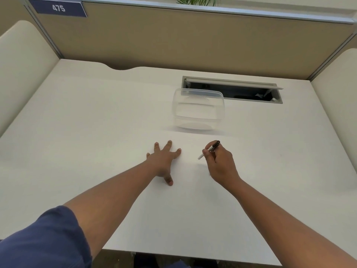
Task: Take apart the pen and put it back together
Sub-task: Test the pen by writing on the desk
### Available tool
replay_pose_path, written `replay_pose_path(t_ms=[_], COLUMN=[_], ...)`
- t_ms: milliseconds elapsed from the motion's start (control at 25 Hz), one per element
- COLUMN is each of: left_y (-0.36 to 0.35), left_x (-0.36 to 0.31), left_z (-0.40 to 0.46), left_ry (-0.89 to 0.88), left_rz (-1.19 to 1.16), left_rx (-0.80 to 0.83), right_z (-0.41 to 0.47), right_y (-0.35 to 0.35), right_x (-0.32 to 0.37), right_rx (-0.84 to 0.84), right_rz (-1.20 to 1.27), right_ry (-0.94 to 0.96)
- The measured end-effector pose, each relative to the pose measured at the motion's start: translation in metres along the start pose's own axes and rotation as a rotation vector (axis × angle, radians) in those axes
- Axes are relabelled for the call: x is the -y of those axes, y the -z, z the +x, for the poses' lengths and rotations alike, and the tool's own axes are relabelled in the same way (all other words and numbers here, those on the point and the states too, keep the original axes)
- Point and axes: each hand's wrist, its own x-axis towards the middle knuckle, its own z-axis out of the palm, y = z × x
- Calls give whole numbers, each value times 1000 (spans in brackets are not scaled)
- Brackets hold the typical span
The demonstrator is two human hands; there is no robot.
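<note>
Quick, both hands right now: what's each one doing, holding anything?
Left hand: open, flat on the desk, fingers spread, holding nothing.
Right hand: closed around the pen, tip angled down toward the desk.

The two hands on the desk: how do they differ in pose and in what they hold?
The left hand lies flat, palm down, fingers spread; the right hand is curled.
The left hand holds nothing; the right hand grips the pen as for writing, tip toward the desk.
The left hand is nearer the middle; the right hand is below the clear container.
Both are bare, over the desk.
</note>
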Motion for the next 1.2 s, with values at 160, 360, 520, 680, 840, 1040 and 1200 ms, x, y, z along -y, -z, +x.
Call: replay_pose_path(t_ms=[160,360,520,680,840,1040,1200], left_y=[0,0,0,0,0,0,-1], left_x=[0,0,0,1,0,1,1], left_z=[0,1,1,2,1,2,3], left_ry=[-3,-2,-1,-4,-2,-2,-4], left_rz=[-9,-11,-16,-21,-16,-13,-11], left_rx=[0,0,2,4,-1,0,-4], right_z=[-4,-5,-1,-8,-10,-8,-6], right_y=[-9,-11,-9,-10,-9,-9,-7], right_x=[-6,-10,-11,-17,-19,-11,-13], right_rx=[118,112,63,34,25,26,22], right_rz=[-95,-87,-77,-63,-38,46,61], right_ry=[-58,-65,-44,-42,-80,-108,-116])
